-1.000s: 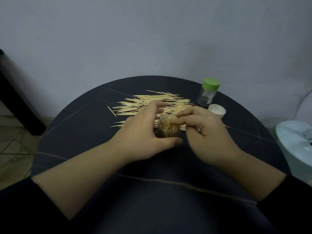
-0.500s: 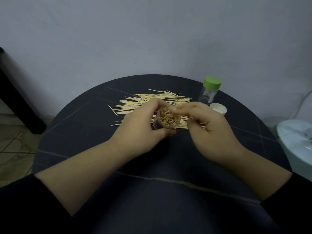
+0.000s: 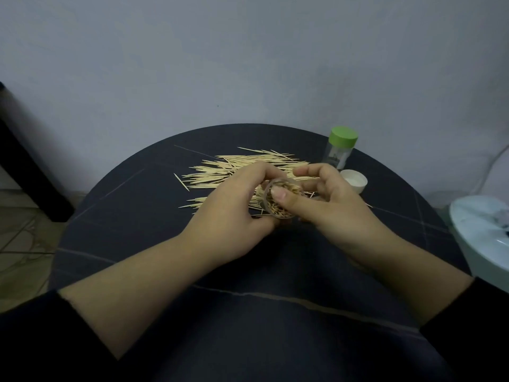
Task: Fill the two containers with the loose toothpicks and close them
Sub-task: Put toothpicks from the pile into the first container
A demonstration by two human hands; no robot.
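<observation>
I had the left hand (image 3: 228, 213) wrapped round the clear round plastic container (image 3: 276, 209), thumb under it and fingers over its far side. A second earlier that container stood upright on the dark round tabletop (image 3: 137, 230). Now it was lifted just off the surface near the middle and tipped so its mouth faced me. The right hand (image 3: 330, 213) had closed in too: its thumb pressed on the toothpick ends at the mouth, with the fingers curled round the far wall.

I judged this to be packing the sticks down, so this container looked nearly full and ready for the white round cap (image 3: 354, 181) lying toward the right edge. A large pile of loose wooden toothpicks (image 3: 234, 172) was spread toward the far edge. The green-lidded clear container (image 3: 340, 148) stood shut at the far right edge, and I could not tell how much it held. Most of the job looked to be ahead.
</observation>
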